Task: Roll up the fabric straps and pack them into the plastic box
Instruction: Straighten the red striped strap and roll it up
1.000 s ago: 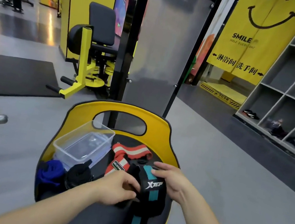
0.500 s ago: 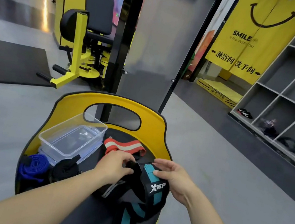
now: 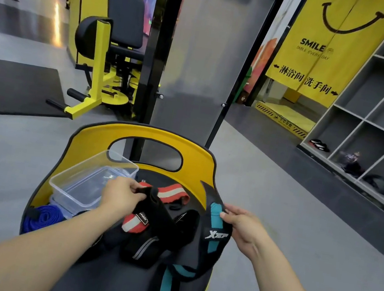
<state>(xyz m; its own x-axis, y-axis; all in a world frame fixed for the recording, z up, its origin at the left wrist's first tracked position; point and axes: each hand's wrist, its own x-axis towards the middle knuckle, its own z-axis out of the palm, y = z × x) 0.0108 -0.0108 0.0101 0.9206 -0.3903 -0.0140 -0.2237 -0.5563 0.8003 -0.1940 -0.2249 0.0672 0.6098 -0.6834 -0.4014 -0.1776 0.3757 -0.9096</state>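
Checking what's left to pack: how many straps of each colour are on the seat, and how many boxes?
Black and teal strap: 1
Red and white strap: 1
Blue strap: 1
Black strap with grey stripe: 1
Clear plastic box: 1
Total: 5

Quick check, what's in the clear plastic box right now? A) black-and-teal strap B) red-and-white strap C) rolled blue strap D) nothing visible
D: the clear rectangular plastic box shows only its bare bottom; the rolled blue fabric strap lies outside it on the yellow-and-black seat, and the black-and-teal XTEP strap is pinched by the right hand.
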